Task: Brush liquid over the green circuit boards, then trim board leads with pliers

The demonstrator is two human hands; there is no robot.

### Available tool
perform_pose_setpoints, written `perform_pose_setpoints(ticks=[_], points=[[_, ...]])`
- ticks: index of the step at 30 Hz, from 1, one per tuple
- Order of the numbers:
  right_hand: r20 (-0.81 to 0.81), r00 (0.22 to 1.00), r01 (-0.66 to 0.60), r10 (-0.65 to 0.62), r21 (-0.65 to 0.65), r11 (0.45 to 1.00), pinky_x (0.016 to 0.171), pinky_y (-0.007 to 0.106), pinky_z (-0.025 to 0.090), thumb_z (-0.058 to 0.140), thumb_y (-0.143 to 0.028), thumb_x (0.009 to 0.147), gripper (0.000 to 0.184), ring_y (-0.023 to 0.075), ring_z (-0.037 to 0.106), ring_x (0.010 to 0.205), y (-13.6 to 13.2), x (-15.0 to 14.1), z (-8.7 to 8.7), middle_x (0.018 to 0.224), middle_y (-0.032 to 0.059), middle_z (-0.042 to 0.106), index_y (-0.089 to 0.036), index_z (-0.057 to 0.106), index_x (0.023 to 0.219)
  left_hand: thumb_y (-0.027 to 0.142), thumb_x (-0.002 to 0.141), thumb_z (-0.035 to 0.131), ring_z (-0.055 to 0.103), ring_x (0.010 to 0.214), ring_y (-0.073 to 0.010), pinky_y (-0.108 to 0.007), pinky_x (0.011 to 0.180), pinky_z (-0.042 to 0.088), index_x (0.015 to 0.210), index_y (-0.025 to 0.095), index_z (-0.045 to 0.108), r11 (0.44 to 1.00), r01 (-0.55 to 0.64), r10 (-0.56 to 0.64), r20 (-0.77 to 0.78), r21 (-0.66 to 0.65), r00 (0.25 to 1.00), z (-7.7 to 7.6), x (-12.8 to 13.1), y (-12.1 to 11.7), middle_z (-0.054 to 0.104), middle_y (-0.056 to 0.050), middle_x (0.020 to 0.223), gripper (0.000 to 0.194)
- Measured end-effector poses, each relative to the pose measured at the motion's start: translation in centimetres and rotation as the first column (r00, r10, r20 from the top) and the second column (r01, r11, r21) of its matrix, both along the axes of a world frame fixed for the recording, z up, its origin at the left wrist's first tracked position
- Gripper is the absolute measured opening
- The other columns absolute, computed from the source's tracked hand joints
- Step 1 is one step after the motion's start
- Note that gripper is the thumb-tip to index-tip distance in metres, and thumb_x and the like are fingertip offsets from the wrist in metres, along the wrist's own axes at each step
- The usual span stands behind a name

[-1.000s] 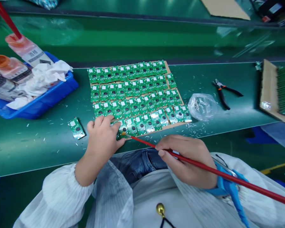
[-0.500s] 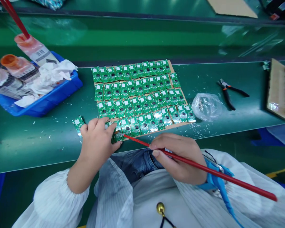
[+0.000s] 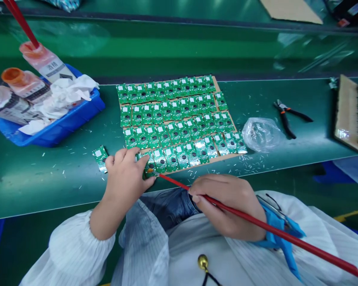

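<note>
The left hand (image 3: 127, 171) sits curled over the near corner of a grid of green circuit boards (image 3: 173, 115), its fingers pressed down, though I can't tell whether it is gripping one. The boards lie in rows on a cardboard sheet (image 3: 223, 157) on the tabletop (image 3: 47, 178). The right hand (image 3: 226, 206) pinches a long red-handled brush (image 3: 179, 183), its orange tip touching a board (image 3: 150, 169) beside the left hand. A loose board (image 3: 100, 158) lies just left of that hand. Farther off are a blue tray (image 3: 77, 127) holding crumpled tissue (image 3: 71, 93), wire cutters (image 3: 285, 119) and a plastic bag (image 3: 262, 135).

Glossy green circuit boards (image 3: 173, 119) sit on matt brown cardboard (image 3: 223, 119).
</note>
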State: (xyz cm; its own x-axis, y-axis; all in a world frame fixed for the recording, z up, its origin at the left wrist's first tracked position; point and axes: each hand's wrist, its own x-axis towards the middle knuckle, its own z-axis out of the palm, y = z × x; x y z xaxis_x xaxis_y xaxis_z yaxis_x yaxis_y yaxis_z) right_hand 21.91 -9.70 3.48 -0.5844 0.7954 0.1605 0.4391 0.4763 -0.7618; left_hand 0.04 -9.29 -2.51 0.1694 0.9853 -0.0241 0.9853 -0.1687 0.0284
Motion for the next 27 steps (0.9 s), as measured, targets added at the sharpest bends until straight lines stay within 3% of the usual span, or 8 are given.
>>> perform_pose_setpoints(ticks=[8, 14, 18, 23, 27], points=[[-0.037, 0.997, 0.069, -0.068, 0.035, 0.997, 0.059, 0.021, 0.049, 0.051, -0.009, 0.082, 0.014, 0.0119, 0.062, 0.065, -0.1, 0.6, 1.0, 0.071, 0.0014, 0.065, -0.02, 0.059, 0.08, 0.043, 0.064, 0.075, 0.046, 0.109, -0.0349, -0.047, 0.083, 0.034, 0.105, 0.023, 0.068, 1.0, -0.005, 0.005, 0.015, -0.004, 1.0, 0.1, 0.0, 0.0, 0.056, -0.011, 0.123, 0.046], [-0.021, 1.0, 0.023, -0.023, 0.005, 1.0, 0.061, 0.023, 0.049, 0.048, -0.009, 0.084, 0.014, 0.0133, 0.061, 0.066, 0.0, 0.1, 0.2, 0.072, 0.0024, 0.064, -0.018, 0.059, 0.08, 0.043, 0.064, 0.075, 0.046, 0.109, -0.0348, -0.047, 0.083, 0.035, 0.103, 0.024, 0.068, 1.0, -0.005, 0.004, 0.013, 0.007, 1.0, -0.1, -0.1, -0.1, 0.057, -0.011, 0.123, 0.045], [0.029, 0.997, 0.075, -0.076, 0.035, 0.997, 0.057, 0.023, 0.047, 0.049, -0.01, 0.084, 0.014, 0.0126, 0.06, 0.063, -0.2, 0.2, 0.6, 0.07, 0.0015, 0.063, -0.019, 0.058, 0.08, 0.045, 0.064, 0.076, 0.046, 0.109, -0.035, -0.047, 0.082, 0.036, 0.104, 0.024, 0.068, 1.0, -0.001, 0.0, 0.024, 0.012, 1.0, -0.1, 0.0, 0.0, 0.057, -0.011, 0.121, 0.046], [-0.032, 0.996, 0.088, -0.087, 0.029, 0.996, 0.054, 0.02, 0.047, 0.051, -0.008, 0.082, 0.014, 0.0108, 0.059, 0.059, 0.0, 0.1, 1.5, 0.067, 0.0003, 0.063, -0.019, 0.058, 0.077, 0.044, 0.063, 0.076, 0.046, 0.109, -0.0358, -0.048, 0.082, 0.036, 0.105, 0.023, 0.067, 1.0, 0.004, -0.005, 0.032, 0.02, 0.999, 0.1, -0.2, -0.2, 0.057, -0.012, 0.122, 0.047], [-0.078, 0.993, 0.093, -0.092, 0.013, 0.996, 0.054, 0.021, 0.048, 0.052, -0.009, 0.08, 0.013, 0.0113, 0.059, 0.059, 0.3, -0.5, 1.2, 0.066, 0.0003, 0.063, -0.019, 0.059, 0.077, 0.039, 0.062, 0.076, 0.047, 0.109, -0.037, -0.049, 0.081, 0.036, 0.11, 0.023, 0.066, 0.999, -0.024, 0.023, 0.025, 0.035, 0.999, 0.6, -1.5, -0.7, 0.056, -0.013, 0.123, 0.052]])
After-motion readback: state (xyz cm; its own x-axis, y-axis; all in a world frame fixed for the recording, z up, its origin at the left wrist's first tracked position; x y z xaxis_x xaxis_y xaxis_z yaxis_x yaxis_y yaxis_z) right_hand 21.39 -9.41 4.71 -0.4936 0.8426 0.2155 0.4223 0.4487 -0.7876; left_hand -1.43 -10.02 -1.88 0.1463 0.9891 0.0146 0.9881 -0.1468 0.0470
